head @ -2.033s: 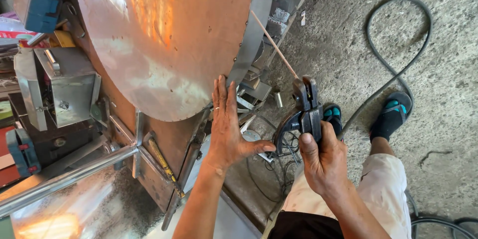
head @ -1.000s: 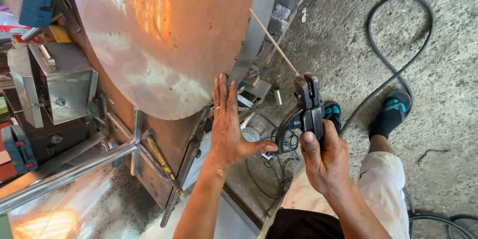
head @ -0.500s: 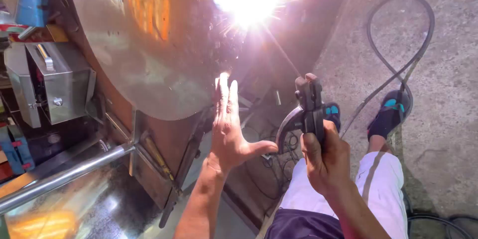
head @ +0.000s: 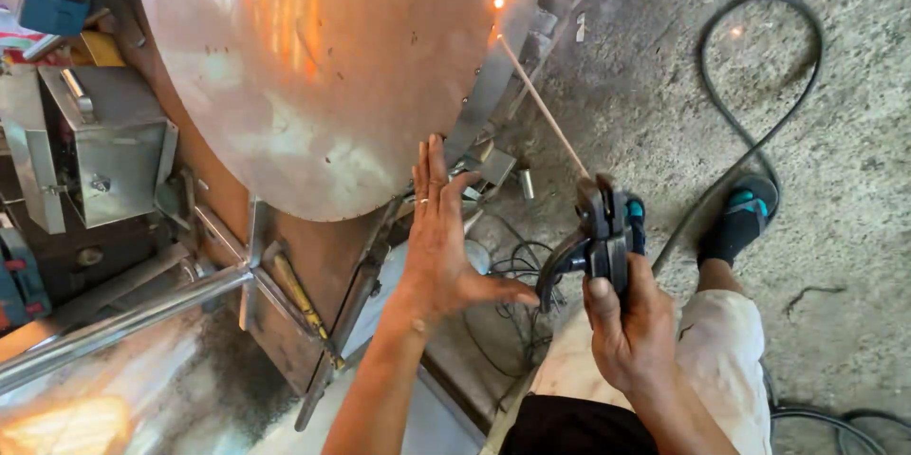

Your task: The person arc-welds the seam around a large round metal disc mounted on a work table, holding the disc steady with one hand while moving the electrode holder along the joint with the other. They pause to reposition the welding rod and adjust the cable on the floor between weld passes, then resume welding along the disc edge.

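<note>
Overhead, a big shiny metal drum (head: pixel 313 66) fills the upper left, its rim band (head: pixel 503 47) facing the concrete floor (head: pixel 664 94). Below it the left hand (head: pixel 441 246) lies flat against the drum's lower edge, fingers (head: pixel 427 170) straight and close together, clamped on nothing. Beside it the right hand (head: pixel 631 322) has its fingers wrapped tight around a black welding holder (head: pixel 603 227). Its thin rod (head: pixel 541 99) slants up, glowing tip touching the rim band.

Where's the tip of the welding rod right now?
In the head view, upper middle: the welding rod runs from the holder in the right hand to the metal disc rim.
</note>
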